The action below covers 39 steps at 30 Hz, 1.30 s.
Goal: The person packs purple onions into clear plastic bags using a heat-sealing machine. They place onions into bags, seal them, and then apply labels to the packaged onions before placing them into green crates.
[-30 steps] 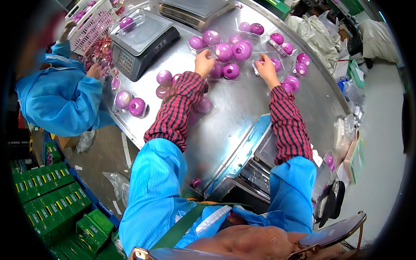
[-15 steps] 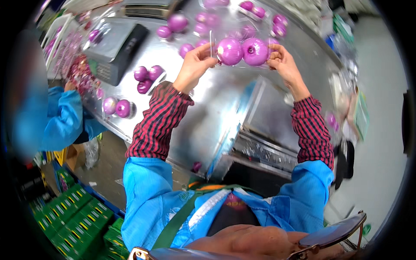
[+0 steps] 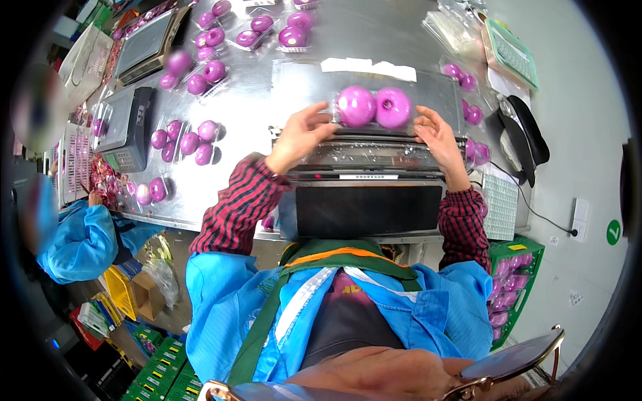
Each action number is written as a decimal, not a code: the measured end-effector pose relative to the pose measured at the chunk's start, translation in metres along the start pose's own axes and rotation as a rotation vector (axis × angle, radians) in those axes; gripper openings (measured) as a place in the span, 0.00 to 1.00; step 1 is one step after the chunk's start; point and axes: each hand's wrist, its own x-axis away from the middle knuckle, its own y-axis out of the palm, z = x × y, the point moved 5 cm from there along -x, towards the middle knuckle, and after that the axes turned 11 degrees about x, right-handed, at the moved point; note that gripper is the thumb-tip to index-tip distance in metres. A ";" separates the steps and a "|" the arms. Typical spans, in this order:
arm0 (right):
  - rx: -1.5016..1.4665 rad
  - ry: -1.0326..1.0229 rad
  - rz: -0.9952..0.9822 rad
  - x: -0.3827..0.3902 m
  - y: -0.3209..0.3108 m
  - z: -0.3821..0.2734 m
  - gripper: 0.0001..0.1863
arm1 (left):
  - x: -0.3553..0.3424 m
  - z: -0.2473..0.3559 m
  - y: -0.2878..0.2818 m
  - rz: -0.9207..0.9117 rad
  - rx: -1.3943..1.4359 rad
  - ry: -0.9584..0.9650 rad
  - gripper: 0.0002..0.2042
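Two round, peeled red onions (image 3: 374, 107) sit side by side in a clear plastic tray, over the flat metal top of a machine (image 3: 301, 83). My left hand (image 3: 302, 137) is at the tray's left end, thumb and forefinger curled at its edge. At the opposite end, my right hand (image 3: 438, 139) has bent fingers against the tray's right edge. Whether the tray rests on the metal top is hard to tell. Just below my hands runs the machine's front bar with clear film, above a dark front panel (image 3: 368, 210).
Several packs of red onions (image 3: 189, 143) lie on the metal table (image 3: 247, 120) to the left and far side. A grey scale-like box (image 3: 127, 127) stands left, near a co-worker's blue sleeve (image 3: 83, 240). Right are a black cap (image 3: 525, 134) and a green crate (image 3: 511, 294).
My view has swung to the right and straightened toward the machine. The onion tray, held up over the table earlier, is now over the machine's top between my hands.
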 end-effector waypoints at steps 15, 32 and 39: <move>-0.442 0.053 0.147 0.069 -0.020 0.041 0.05 | 0.091 -0.002 -0.026 0.184 -0.083 -0.022 0.28; -0.245 -0.641 0.207 -0.081 -0.047 -0.136 0.18 | -0.060 0.137 0.024 -0.045 0.312 0.634 0.16; 0.300 -0.212 -0.283 -0.101 -0.005 -0.015 0.15 | -0.101 0.021 0.016 -0.203 -0.248 -0.078 0.22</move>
